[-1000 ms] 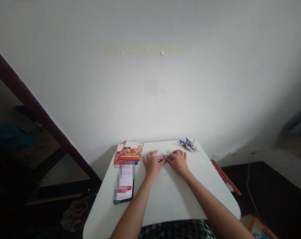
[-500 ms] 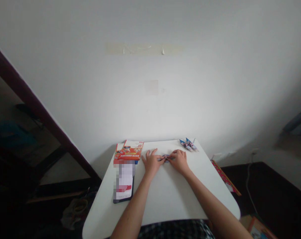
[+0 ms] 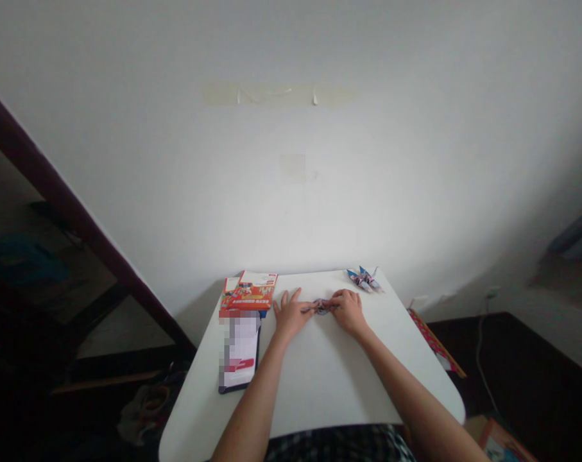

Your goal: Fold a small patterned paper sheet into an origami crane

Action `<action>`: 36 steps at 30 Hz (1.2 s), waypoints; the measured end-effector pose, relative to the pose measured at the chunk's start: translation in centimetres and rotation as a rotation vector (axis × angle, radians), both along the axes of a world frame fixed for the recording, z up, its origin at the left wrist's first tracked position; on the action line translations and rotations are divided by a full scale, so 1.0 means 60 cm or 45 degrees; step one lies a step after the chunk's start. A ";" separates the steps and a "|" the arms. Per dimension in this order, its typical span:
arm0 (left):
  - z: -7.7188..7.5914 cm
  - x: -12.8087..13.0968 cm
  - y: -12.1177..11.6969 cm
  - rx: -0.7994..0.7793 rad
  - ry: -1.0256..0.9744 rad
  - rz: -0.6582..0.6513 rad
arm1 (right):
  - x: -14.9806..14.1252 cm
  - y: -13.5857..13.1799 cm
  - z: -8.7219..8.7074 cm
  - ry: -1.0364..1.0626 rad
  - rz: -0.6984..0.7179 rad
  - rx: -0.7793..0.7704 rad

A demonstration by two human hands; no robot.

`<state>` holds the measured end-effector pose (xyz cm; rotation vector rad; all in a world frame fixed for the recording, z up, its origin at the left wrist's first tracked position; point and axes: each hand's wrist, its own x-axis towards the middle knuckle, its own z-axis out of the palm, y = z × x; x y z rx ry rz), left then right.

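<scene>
Both my hands rest on a white table (image 3: 319, 385) near its far edge. Between them lies a small folded piece of patterned paper (image 3: 321, 306), blue and red. My left hand (image 3: 289, 315) lies flat with fingers spread, its fingertips pressing the paper's left end. My right hand (image 3: 348, 310) has its fingers curled and pinched on the paper's right end. Most of the paper is hidden under the fingers.
A finished folded paper figure (image 3: 364, 280) sits at the table's far right corner. A red-and-orange packet of paper sheets (image 3: 249, 292) lies at the far left, with a dark phone (image 3: 239, 351) in front of it. A white wall stands just behind the table.
Both hands have shifted slightly to the left along the paper. My left fingers have spread flatter. The paper stays on the table.
</scene>
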<state>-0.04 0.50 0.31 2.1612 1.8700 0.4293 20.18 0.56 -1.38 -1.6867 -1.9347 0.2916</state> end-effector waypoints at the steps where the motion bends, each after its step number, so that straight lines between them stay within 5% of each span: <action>1: -0.001 0.000 -0.001 0.007 -0.001 -0.001 | 0.001 -0.002 0.001 0.000 0.009 0.005; 14: -0.003 0.029 -0.018 0.204 -0.121 0.164 | -0.012 -0.019 0.010 -0.023 -0.043 0.119; 26: 0.006 0.008 -0.003 -0.027 -0.055 0.063 | -0.005 -0.006 0.016 -0.029 -0.036 -0.080; 36: -0.012 0.011 -0.016 0.181 -0.068 0.085 | 0.009 -0.006 -0.009 -0.041 0.078 0.117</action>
